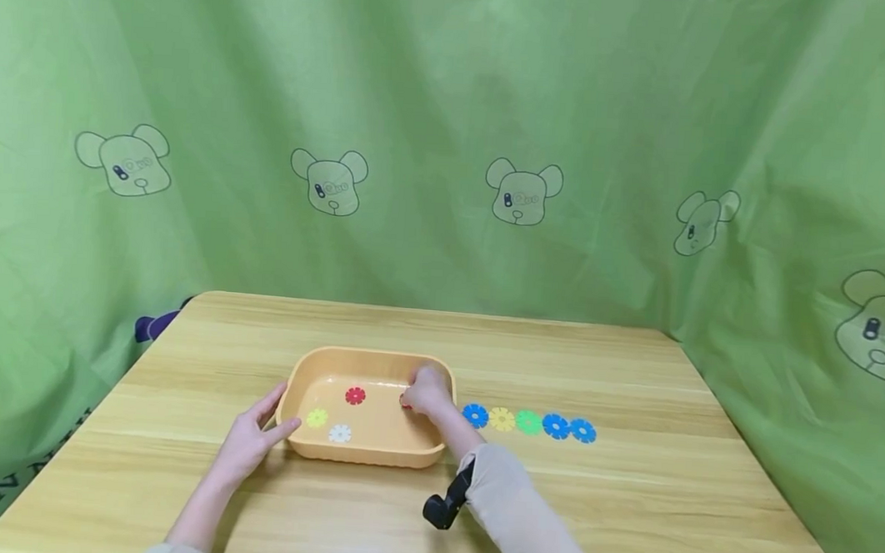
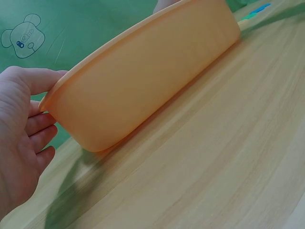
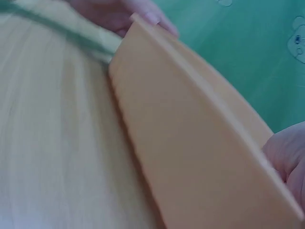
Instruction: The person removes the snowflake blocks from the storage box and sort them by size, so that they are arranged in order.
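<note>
Tray [image 1: 365, 455] sits on the desk [image 1: 625, 520], left hand [image 1: 248, 442] gripping its rim. Right hand [image 1: 427, 390]'s inside at a red snowflake disc [image 1: 403, 401]; can't tell if it's pinched. If the left slips, a wrist bump could shove everything into that disc row [image 1: 522, 422].

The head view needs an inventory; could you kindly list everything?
Table: one, wood-toned, foreground
Cloth: one, green, around table
Tray: one, orange, on table
Red pieces: two, red, in tray
Yellow pieces: two, yellow, one in tray, one outside
White piece: one, white, in tray
Blue pieces: three, blue, right of tray
Green piece: one, green, right of tray
Purple object: one, purple, by table's far-left corner
Wrist gear: two, black, sleeve cuffs
Sleeves: two, beige, on forearms
Left hand: one, bare, gripping tray's left end
Right hand: one, bare, inside tray's right end
</note>
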Tool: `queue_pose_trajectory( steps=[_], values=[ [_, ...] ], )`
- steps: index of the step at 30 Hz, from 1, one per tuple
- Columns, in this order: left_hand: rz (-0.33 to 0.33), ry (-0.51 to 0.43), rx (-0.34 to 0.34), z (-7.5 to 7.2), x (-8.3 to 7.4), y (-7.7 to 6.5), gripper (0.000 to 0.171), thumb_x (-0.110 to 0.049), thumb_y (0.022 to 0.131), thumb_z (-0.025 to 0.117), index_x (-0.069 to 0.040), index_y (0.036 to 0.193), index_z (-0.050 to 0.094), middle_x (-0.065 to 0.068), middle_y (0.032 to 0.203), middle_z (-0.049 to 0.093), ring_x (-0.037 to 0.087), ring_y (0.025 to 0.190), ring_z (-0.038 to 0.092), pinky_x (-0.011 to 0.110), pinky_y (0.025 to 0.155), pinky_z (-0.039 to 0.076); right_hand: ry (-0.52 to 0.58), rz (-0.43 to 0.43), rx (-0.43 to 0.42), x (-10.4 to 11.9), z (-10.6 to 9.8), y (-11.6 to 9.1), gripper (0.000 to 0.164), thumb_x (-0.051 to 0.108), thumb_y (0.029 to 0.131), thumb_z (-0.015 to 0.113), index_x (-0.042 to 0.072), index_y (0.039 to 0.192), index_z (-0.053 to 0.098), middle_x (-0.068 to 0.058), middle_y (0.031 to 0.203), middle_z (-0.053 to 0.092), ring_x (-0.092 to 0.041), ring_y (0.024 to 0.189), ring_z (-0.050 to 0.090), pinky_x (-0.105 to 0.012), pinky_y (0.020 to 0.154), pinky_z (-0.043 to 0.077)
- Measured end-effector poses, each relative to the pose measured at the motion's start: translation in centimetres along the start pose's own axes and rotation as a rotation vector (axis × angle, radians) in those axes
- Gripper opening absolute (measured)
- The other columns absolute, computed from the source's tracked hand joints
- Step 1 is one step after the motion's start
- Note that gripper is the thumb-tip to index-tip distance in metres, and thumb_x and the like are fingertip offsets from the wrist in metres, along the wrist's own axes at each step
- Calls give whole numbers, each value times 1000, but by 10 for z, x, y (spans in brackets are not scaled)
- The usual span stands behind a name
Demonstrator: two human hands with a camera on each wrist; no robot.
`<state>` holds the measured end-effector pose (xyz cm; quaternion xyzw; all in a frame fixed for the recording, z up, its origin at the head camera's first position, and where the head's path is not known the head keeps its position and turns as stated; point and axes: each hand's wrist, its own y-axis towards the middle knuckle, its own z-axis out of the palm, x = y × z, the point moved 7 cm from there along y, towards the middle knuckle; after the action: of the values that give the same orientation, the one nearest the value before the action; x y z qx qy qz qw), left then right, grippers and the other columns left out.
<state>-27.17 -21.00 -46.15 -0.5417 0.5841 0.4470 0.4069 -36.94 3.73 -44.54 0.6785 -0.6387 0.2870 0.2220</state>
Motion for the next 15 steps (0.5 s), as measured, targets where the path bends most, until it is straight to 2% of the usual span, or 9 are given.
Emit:
queue_pose_trajectory(
  steps=[5,9,15],
  values=[
    [2,-1,-4,-1,1,0,69,-10,88,63,5,143,24,24,148,21,40,135,19,48,111,16,-60,-13,26,-1,7,2,24,-1,64,79,4,77,60,-4,73,55,-18,67,51,-22,53,44],
    [3,-12,-5,-1,0,1,69,-11,88,63,5,143,25,23,148,22,39,135,20,47,110,18,-84,-38,53,-1,10,3,23,2,62,81,4,73,61,-4,73,55,-20,71,50,-24,58,44],
    [0,-17,0,0,1,1,70,-11,88,63,6,143,24,23,148,21,39,135,19,47,111,17,-137,-79,89,3,12,-1,21,3,62,80,6,67,60,-2,68,53,-18,67,48,-22,54,41]
  ],
)
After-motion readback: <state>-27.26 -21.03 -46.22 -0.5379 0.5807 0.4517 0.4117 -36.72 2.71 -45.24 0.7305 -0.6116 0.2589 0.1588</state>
